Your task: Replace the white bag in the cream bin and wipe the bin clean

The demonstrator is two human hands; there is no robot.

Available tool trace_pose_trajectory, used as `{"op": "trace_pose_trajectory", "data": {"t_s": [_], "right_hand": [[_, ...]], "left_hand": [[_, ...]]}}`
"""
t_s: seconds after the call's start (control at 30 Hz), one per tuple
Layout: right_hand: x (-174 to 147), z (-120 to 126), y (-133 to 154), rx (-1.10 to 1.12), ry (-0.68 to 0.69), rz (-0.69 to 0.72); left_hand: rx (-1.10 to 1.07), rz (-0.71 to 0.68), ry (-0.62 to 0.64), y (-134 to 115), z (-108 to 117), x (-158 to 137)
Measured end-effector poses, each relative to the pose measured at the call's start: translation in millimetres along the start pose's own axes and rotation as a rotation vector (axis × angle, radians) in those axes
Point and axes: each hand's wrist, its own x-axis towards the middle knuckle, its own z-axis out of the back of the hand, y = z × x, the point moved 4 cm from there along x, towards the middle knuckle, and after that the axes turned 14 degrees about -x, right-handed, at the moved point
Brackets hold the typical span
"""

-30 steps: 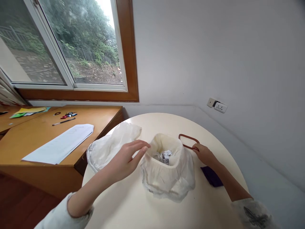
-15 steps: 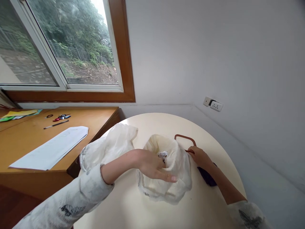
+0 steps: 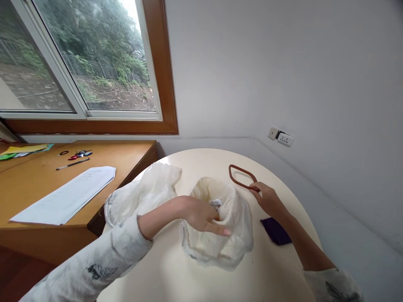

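A white plastic bag (image 3: 241,228) stands upright with its rim folded outward around a round opening; whether a container is under it, I cannot tell. Across the near side of that opening reaches my left hand (image 3: 201,216), thumb outside and fingers hidden inside, gripping the rim. A crumpled whitish item (image 3: 215,204) shows within. My right hand (image 3: 267,199) pinches one corner of a brown rounded-square ring frame (image 3: 241,184), held beyond the bag at the right. Below the right wrist lies a dark purple cloth-like piece (image 3: 275,231).
Another crumpled white bag (image 3: 143,191) lies on the left of the round cream table (image 3: 201,157). The wooden desk (image 3: 126,153) beside it carries white papers (image 3: 67,195), a pen (image 3: 73,164) and keys (image 3: 80,154). Walls close in behind and to the right.
My right hand has raised the brown frame and moved it away from the bag, uncovering more of the purple piece. The left hand stays at the bag's opening with only a slight shift.
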Motion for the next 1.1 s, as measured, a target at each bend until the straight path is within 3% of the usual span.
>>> {"op": "trace_pose_trajectory", "data": {"t_s": [0.17,0.33,0.4,0.47,0.7,1.1], "right_hand": [[0,34,30,0.012,-0.099,0.106],[-9,69,72,0.032,-0.125,0.226],[-13,76,88,0.04,-0.094,0.277],[-16,79,103,0.017,-0.079,0.337],[-30,73,146,-0.101,-0.15,0.563],[-44,60,166,-0.108,-0.183,0.654]], "left_hand": [[0.051,-0.095,-0.117,-6,9,-25],[-0.064,-0.09,-0.492,4,32,-57],[-0.143,-0.122,-0.67,12,38,-68],[-0.235,-0.151,-0.768,21,38,-74],[-0.473,-0.164,-0.742,44,16,-68],[-0.719,-0.212,-0.833,38,19,-63]]}}
